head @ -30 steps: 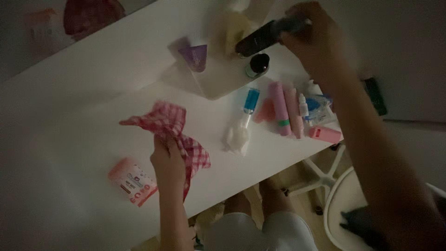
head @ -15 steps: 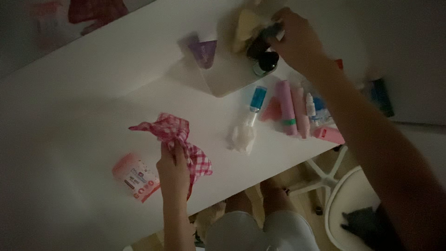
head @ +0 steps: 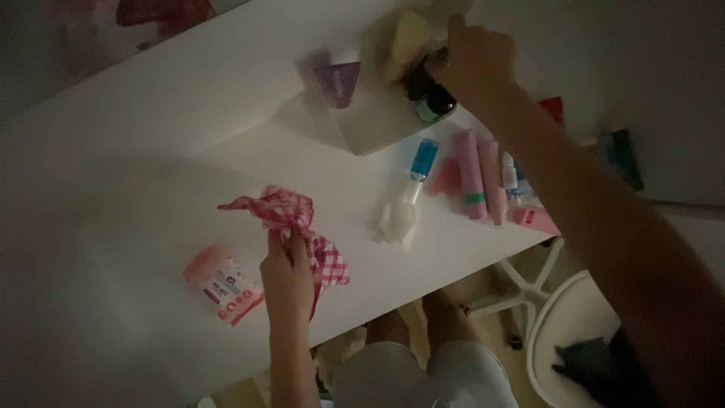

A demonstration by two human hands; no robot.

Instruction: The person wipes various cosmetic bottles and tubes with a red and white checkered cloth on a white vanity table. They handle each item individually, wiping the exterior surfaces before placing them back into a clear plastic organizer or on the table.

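My left hand (head: 287, 276) is closed around a red and white checked cloth (head: 291, 219) that lies bunched on the white table (head: 136, 151). My right hand (head: 472, 64) reaches to the far side and grips a dark bottle (head: 419, 75) standing in a white tray (head: 377, 128). A second dark bottle (head: 438, 102) stands next to it in the tray. A pink packet (head: 223, 283) lies just left of my left hand.
A purple cone-shaped item (head: 337, 81) and a pale yellow object (head: 404, 41) sit at the tray. A blue-handled white brush (head: 411, 193), pink tubes (head: 477, 177) and small bottles lie near the table's right edge. A white chair (head: 563, 332) stands below.
My right hand has brought the dark bottle down from a tilted hold and stood it in the tray. My left hand and the cloth have barely shifted.
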